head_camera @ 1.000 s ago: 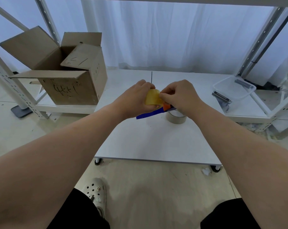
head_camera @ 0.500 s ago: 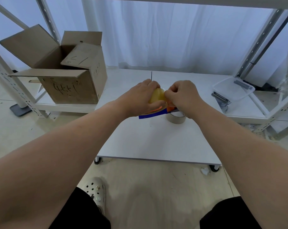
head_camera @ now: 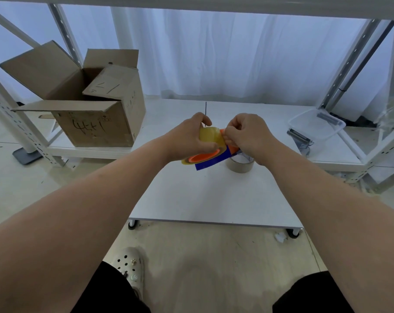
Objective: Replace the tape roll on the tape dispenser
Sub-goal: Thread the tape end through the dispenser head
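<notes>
A blue tape dispenser (head_camera: 210, 163) with an orange hub (head_camera: 201, 157) is held above the white table (head_camera: 214, 197). A yellowish tape roll (head_camera: 210, 135) sits on the hub. My left hand (head_camera: 188, 138) wraps around the roll and dispenser from the left. My right hand (head_camera: 248, 134) pinches at the roll's right edge with fingertips closed; what it pinches is too small to tell, likely the tape's end. An almost used-up roll, a brownish cardboard ring (head_camera: 240, 164), lies on the table just below my right hand.
An open cardboard box (head_camera: 90, 109) stands on the low shelf at left. A clear plastic tub (head_camera: 315, 124) and a dark metal tool (head_camera: 298, 137) lie at right. White rack posts (head_camera: 349, 64) rise on both sides. My shoe (head_camera: 129, 265) is on the floor.
The roll and dispenser have tilted, so the orange hub's face now shows below the roll. My right hand's fingers have shifted up along the roll's right edge.
</notes>
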`<state>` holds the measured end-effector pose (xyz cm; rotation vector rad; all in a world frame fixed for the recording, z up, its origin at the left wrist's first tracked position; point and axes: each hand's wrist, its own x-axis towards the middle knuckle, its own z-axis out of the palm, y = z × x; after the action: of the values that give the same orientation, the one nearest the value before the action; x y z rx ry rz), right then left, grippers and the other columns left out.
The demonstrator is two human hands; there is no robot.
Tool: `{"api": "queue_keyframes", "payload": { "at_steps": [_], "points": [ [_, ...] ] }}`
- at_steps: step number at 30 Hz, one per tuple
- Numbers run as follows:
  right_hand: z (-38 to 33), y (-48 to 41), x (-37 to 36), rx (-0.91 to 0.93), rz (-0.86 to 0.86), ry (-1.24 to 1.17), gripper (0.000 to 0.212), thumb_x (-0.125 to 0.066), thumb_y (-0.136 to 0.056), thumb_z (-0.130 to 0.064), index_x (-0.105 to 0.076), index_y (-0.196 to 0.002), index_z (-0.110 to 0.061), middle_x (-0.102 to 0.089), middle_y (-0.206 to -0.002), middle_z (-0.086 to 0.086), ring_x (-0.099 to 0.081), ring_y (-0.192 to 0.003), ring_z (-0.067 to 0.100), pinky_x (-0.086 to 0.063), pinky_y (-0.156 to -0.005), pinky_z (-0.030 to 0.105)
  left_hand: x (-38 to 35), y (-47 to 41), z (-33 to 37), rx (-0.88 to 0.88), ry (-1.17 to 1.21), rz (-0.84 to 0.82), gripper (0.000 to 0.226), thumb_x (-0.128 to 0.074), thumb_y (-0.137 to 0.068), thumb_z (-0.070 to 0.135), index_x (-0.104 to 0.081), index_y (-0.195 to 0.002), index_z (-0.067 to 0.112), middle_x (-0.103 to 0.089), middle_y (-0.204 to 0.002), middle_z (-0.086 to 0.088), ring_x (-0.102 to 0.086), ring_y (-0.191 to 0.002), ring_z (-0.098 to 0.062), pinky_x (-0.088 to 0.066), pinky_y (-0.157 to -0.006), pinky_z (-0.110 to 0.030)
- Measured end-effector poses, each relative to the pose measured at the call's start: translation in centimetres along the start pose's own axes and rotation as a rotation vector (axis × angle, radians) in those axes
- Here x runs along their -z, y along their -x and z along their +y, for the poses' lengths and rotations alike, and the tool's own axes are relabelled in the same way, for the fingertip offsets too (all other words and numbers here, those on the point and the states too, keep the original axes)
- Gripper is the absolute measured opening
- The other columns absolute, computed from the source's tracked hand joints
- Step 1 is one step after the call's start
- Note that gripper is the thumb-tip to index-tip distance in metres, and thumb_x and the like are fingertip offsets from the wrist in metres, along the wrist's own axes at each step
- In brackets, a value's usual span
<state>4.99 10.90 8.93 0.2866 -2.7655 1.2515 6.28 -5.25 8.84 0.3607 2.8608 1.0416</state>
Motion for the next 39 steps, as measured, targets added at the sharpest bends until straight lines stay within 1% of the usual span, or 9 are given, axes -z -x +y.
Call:
{"api": "queue_keyframes", "payload": {
  "at_steps": [3,7,12,18,24,27,30,32,39],
  "points": [
    [-0.1,0.1,-0.2,0.085,0.006,0.129,0.009,-0.050,-0.089,-0.016,-0.058,-0.088,-0.011,-0.056,-0.079,-0.004,-0.055,-0.078,0.015,-0.048,-0.068,0.023,0.1,-0.2,0.1,0.042,0.002,-0.086,0.056,-0.070,-0.079,0.036,-0.045,-0.126,0.021,-0.054,-0.115,0.003,-0.056,-0.094,-0.015,-0.050,-0.068,-0.019],
    [0.1,0.4,-0.3,0.145,-0.017,0.263,0.011,-0.051,-0.089,-0.020,-0.059,-0.090,-0.012,-0.060,-0.089,0.001,-0.057,-0.083,0.017,-0.049,-0.075,0.031,-0.1,-0.1,0.1,0.099,0.055,-0.154,0.055,-0.069,-0.079,0.033,-0.042,-0.126,0.022,-0.053,-0.115,0.001,-0.057,-0.094,-0.017,-0.053,-0.070,-0.023],
    [0.0,-0.5,-0.3,0.145,0.029,0.524,0.021,-0.049,-0.088,-0.030,-0.066,-0.093,-0.017,-0.048,-0.097,0.000,-0.047,-0.104,0.022,-0.030,-0.084,0.034,-0.5,0.0,0.4,0.101,0.022,-0.077,0.051,-0.062,-0.083,0.034,-0.037,-0.126,0.022,-0.050,-0.113,0.002,-0.055,-0.096,-0.022,-0.046,-0.061,-0.021],
    [0.1,-0.4,0.2,-0.052,-0.007,0.272,0.015,-0.053,-0.085,-0.031,-0.064,-0.085,-0.021,-0.051,-0.122,0.005,-0.042,-0.117,0.026,-0.033,-0.094,0.040,-1.1,-0.1,0.8,0.073,-0.112,0.067,0.047,-0.059,-0.084,0.051,-0.040,-0.117,0.023,-0.053,-0.100,0.002,-0.056,-0.085,-0.021,-0.043,-0.056,-0.019],
    [0.2,-0.5,0.4,-0.112,0.045,0.267,0.016,-0.053,-0.085,-0.030,-0.062,-0.081,-0.018,-0.048,-0.120,0.006,-0.043,-0.111,0.026,-0.032,-0.089,0.038,-0.2,0.2,0.0,0.059,-0.051,0.099,0.054,-0.063,-0.082,0.048,-0.039,-0.123,0.023,-0.050,-0.107,0.004,-0.055,-0.092,-0.020,-0.049,-0.064,-0.023],
    [0.9,-0.6,0.2,-0.155,0.042,0.180,0.021,-0.053,-0.078,-0.035,-0.063,-0.074,-0.016,-0.055,-0.112,0.010,-0.052,-0.100,0.027,-0.044,-0.091,0.044,0.0,0.5,0.0,0.057,-0.054,0.071,0.055,-0.063,-0.082,0.049,-0.043,-0.127,0.024,-0.049,-0.110,0.005,-0.052,-0.097,-0.019,-0.046,-0.069,-0.025],
    [1.6,-0.6,0.7,-0.194,0.049,-0.035,0.024,-0.053,-0.073,-0.032,-0.058,-0.063,-0.010,-0.061,-0.091,0.015,-0.056,-0.073,0.023,-0.052,-0.069,0.024,-0.1,0.7,-0.3,0.036,-0.033,0.047,0.054,-0.064,-0.082,0.046,-0.046,-0.127,0.023,-0.053,-0.114,0.004,-0.052,-0.098,-0.017,-0.044,-0.065,-0.020],
    [1.9,-0.3,1.2,-0.202,-0.026,-0.167,0.016,-0.054,-0.085,-0.017,-0.059,-0.076,-0.004,-0.057,-0.077,0.008,-0.051,-0.063,0.012,-0.042,-0.044,0.010,0.1,0.7,-0.6,0.031,-0.023,0.036,0.053,-0.064,-0.083,0.044,-0.046,-0.128,0.022,-0.052,-0.114,0.005,-0.052,-0.097,-0.015,-0.042,-0.062,-0.016],
    [2.6,-0.5,0.2,-0.214,-0.205,-0.185,0.008,-0.053,-0.089,-0.017,-0.057,-0.085,-0.013,-0.057,-0.089,0.003,-0.056,-0.077,0.015,-0.044,-0.053,0.019,-1.3,0.4,-2.0,0.194,0.107,-0.103,0.053,-0.065,-0.083,0.046,-0.049,-0.123,0.017,-0.057,-0.110,-0.001,-0.058,-0.097,-0.019,-0.051,-0.072,-0.026]
  ]
}}
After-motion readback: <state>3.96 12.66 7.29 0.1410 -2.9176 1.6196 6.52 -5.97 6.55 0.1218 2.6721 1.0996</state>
